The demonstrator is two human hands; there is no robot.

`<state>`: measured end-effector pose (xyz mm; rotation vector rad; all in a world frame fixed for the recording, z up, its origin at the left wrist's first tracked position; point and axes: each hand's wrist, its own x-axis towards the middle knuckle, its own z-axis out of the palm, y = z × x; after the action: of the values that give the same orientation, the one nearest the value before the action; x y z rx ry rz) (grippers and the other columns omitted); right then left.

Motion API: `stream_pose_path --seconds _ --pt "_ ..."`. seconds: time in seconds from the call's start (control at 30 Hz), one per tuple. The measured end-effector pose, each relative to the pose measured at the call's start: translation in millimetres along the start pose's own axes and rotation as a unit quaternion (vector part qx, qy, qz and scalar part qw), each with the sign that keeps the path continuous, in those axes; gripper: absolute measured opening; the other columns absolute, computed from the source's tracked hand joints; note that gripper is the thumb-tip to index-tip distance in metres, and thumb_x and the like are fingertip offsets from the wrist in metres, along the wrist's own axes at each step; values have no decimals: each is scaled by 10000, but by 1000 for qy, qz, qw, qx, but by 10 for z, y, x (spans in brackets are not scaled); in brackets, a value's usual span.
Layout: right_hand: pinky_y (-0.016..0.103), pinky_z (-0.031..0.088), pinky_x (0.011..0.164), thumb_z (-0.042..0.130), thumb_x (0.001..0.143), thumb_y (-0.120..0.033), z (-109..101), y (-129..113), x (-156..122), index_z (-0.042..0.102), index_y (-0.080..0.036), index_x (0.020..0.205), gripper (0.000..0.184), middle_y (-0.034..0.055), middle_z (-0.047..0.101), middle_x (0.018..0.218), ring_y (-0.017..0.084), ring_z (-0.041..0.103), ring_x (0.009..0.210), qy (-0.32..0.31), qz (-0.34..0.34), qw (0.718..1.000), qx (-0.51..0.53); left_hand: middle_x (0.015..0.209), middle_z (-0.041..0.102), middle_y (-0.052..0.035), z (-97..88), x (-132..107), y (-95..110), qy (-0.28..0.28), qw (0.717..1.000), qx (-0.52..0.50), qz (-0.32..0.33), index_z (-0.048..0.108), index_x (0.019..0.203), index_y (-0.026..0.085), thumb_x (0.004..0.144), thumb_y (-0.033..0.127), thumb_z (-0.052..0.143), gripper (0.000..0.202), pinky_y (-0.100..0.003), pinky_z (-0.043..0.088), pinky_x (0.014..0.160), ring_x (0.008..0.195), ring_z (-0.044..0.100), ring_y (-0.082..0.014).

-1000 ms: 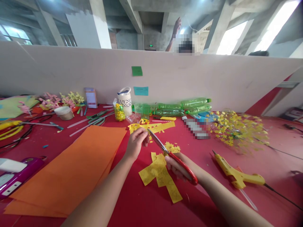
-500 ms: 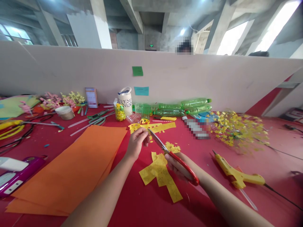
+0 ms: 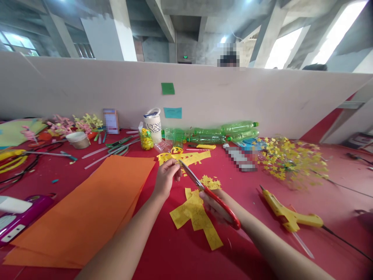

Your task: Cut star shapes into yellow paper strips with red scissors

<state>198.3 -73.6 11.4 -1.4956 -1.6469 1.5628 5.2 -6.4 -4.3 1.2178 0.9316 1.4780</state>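
My right hand [image 3: 217,206] grips red-handled scissors [image 3: 208,192], whose blades point up and left toward my left hand [image 3: 166,179]. The left hand's fingers are pinched on a small yellow paper piece right at the blade tips; the piece is mostly hidden by the fingers. Under both hands lie yellow paper scraps [image 3: 196,217] on the red tabletop [image 3: 175,256]. A little heap of cut yellow shapes [image 3: 211,182] sits just beyond the scissors.
A stack of orange sheets [image 3: 84,210] lies at left. A yellow glue gun [image 3: 287,216] with its cord lies at right, behind it a pile of yellow paper flowers [image 3: 288,159]. Green plastic bottles [image 3: 221,134], a white cup [image 3: 154,124] and a grey partition [image 3: 87,89] stand behind.
Both hands keep the same hold and have drifted very slightly. A raised arm behind the partition, seen a second ago, has dropped out of sight.
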Motion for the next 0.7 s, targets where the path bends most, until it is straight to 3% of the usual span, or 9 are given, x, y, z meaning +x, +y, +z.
stream_pose_path --seconds 0.13,0.3,0.43,0.57,0.7 --pt "177 232 285 473 815 -688 0 0 16 408 -191 570 559 -76 339 376 51 323 273 -12 -13 1000 -1 516 538 34 11 -10 -8 21 1000 7 -3 548 655 170 777 290 584 175 -196 357 428 434 458 -77" --pt "179 252 297 486 814 -673 -34 24 60 480 -187 634 519 -93 334 329 58 318 259 -20 -28 998 54 525 528 30 6 -16 6 26 1000 17 -7 529 629 174 773 281 572 185 -197 347 435 449 454 -80" --pt "184 308 329 561 808 -577 -82 20 92 514 -177 680 423 -99 361 322 64 346 269 46 -60 994 83 536 532 21 40 -61 62 -96 993 52 -46 544 620 179 781 288 560 195 -207 363 457 466 459 -91" --pt "196 354 382 614 797 -418 -120 20 109 500 -185 681 284 -92 409 343 72 385 296 111 -83 988 73 542 518 24 133 -163 99 -245 958 114 -93 569 647 187 784 317 577 189 -223 386 491 483 470 -103" --pt "192 307 359 610 764 -329 -109 13 112 505 -191 673 196 -88 418 360 81 391 308 110 -78 990 50 559 492 27 196 -243 61 -311 932 157 -103 570 667 179 774 276 573 145 -223 354 496 511 454 -104"
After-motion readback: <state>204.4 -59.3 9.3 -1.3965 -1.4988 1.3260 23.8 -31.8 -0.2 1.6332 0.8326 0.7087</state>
